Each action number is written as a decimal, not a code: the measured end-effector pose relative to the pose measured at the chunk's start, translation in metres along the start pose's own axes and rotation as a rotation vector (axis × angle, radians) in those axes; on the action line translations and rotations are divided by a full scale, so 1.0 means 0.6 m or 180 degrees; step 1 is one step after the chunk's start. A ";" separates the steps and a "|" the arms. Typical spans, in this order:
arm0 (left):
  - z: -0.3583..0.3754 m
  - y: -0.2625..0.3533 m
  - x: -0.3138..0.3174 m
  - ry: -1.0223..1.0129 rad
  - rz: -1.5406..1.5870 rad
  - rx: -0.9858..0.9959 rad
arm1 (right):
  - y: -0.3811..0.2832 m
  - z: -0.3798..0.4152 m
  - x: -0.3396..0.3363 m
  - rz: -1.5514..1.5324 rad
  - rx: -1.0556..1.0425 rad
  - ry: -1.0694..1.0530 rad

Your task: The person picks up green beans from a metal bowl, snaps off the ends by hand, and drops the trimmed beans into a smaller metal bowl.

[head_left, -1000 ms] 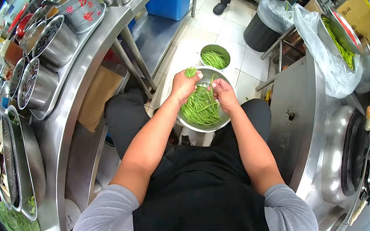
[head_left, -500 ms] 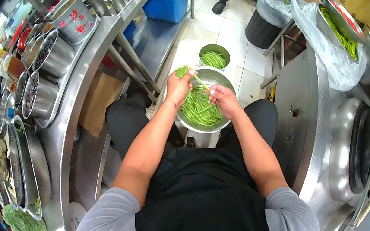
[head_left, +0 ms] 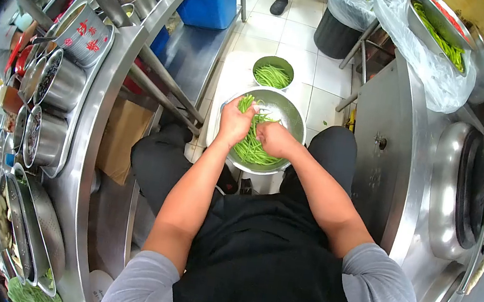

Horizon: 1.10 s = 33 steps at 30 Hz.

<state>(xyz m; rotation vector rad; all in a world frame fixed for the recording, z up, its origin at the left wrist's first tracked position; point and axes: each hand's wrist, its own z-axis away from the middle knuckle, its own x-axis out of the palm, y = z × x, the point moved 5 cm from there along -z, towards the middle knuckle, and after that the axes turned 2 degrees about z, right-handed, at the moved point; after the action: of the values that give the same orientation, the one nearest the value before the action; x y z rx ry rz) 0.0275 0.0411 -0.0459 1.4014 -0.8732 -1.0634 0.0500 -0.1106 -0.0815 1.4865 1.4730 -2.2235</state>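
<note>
A perforated metal colander [head_left: 296,116] stands between my knees with long green beans [head_left: 250,150] heaped inside. My left hand [head_left: 236,121] is closed round a small bunch of green beans above the colander's left side, their tips poking out past the thumb. Right beside it, my right hand [head_left: 275,140] is curled over the heap with its back towards me. Its fingertips are mostly hidden, so whatever they pinch cannot be made out. Just beyond the colander, a smaller round metal pot [head_left: 288,66] holds more green bean pieces [head_left: 272,77].
Steel counters flank me, the left one carrying metal pots [head_left: 60,79] and a large tin [head_left: 85,39]. To the right sit a wok-like metal pan [head_left: 448,190] and a bag-lined bowl of greens [head_left: 437,39]. Ahead are a blue bin [head_left: 213,0], a black bin [head_left: 335,36] and a person's shoe [head_left: 278,7].
The single bean stretched between my hands no longer shows. My right hand has moved left and turned over the heap, while my left hand still grips its bunch. The view has shifted slightly.
</note>
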 end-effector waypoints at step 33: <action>0.014 0.028 -0.014 -0.0787 -0.2758 0.0820 | 0.054 0.024 -0.025 0.0834 0.0171 -0.0721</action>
<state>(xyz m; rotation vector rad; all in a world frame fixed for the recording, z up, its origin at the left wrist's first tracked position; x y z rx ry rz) 0.0179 0.0443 -0.0279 1.9649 -0.5740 -1.8508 0.0654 -0.1447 -0.0903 1.3028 1.0931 -2.1999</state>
